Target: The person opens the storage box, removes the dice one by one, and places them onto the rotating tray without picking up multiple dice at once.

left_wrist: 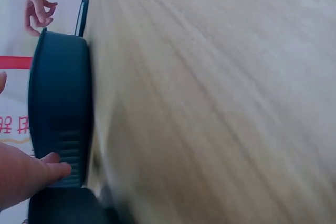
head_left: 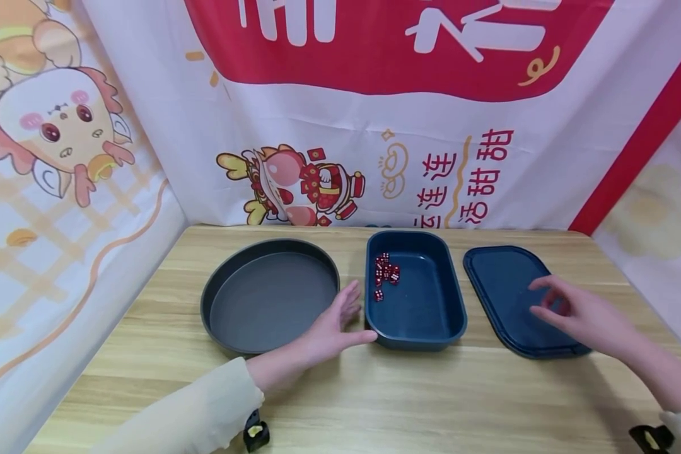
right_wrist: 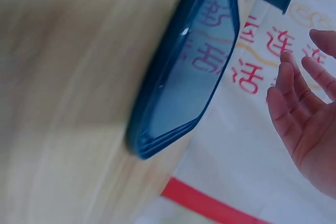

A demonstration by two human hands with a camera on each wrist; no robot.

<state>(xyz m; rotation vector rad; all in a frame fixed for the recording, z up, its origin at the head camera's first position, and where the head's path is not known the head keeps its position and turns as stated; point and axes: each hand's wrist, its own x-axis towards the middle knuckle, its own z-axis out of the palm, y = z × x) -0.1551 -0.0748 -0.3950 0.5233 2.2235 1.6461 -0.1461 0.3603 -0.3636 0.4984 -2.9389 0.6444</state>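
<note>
The left hand (head_left: 336, 328) sits between the round grey pan (head_left: 267, 302) and the blue box (head_left: 422, 306), its grip wide, thumb spread away from the fingers, nothing held. The thumb reaches the box's near left corner; whether it touches there is hard to say, since the left wrist view is soft. Red dice (head_left: 387, 272) lie in the box, clustered along its left side toward the far end, one slightly nearer. The right hand (head_left: 587, 314) hovers above the blue lid (head_left: 505, 287), its grip partly wide, fingers lightly bent, holding nothing. The lid lies flat on the wooden surface (head_left: 386, 403), right of the box. A printed cloth (head_left: 312, 113) hangs behind
</note>
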